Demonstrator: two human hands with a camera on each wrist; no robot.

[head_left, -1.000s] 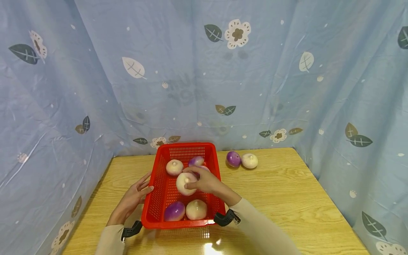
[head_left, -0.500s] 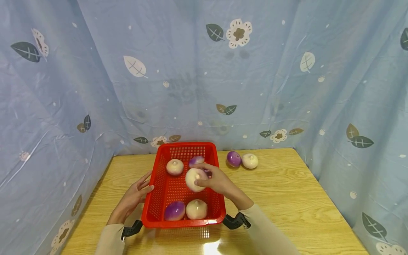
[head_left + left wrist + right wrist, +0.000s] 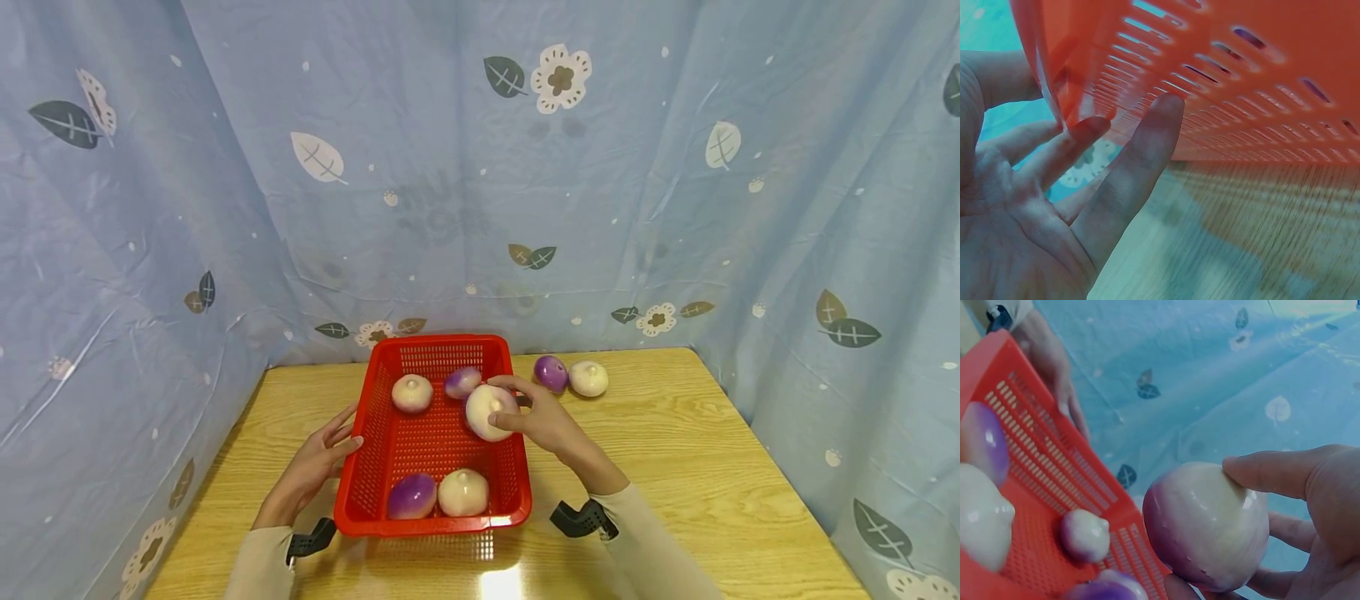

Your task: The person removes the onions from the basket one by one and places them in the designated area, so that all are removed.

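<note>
Where the red basket (image 3: 416, 527) comes nearest, one purple onion (image 3: 412, 497) and one cream onion (image 3: 463, 493) lie inside, side by side. Left hand (image 3: 313, 462): at the basket's left wall, fingers extended and spread, touching it without a grasp. Right hand (image 3: 546, 421): thumb and fingers moderately parted around one purple-tinged onion (image 3: 491, 412), held up at the basket's right side. Farther inside: one white onion (image 3: 412, 393), one two-tone onion (image 3: 462, 382). Beyond, right, on the wood-grain surface (image 3: 652, 450): one dark-purple onion (image 3: 551, 374) beside one ivory onion (image 3: 588, 378). Backdrop: blue curtain (image 3: 375, 225), leaf-and-flower print.
</note>
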